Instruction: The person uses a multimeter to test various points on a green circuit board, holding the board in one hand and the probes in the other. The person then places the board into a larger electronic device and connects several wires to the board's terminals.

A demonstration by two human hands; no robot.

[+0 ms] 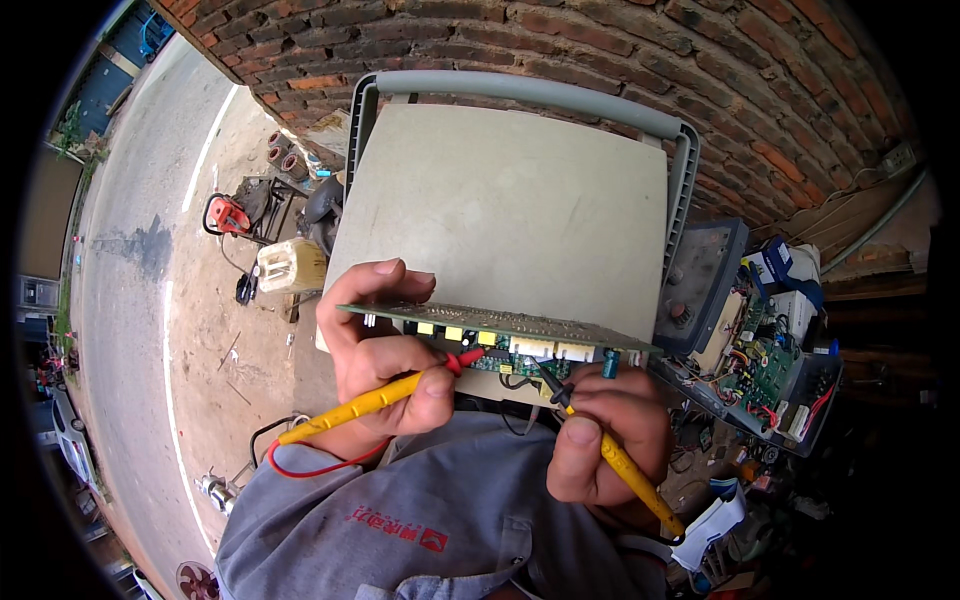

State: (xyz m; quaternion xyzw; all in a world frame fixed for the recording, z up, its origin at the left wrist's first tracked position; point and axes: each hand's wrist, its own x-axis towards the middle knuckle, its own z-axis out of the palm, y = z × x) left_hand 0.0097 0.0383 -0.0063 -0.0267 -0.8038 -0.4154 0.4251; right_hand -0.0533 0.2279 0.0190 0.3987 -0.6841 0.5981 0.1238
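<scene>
Head view: probing a green circuit board (500, 335), held edge-on. Left hand (385, 360) closed on the board's near end and the red-tipped yellow probe (375, 400); right hand (610, 430) closed on the black-tipped yellow probe (620, 465). Likely next: steady tip placement between components. Right of right hand, open grey case (770, 375), wiring and boards inside.

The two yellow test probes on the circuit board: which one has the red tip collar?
The probe in the left hand, the red-collared probe; a red lead trails from it. The black-collared probe in the right hand has a black lead. Both touch the circuit board.
</scene>
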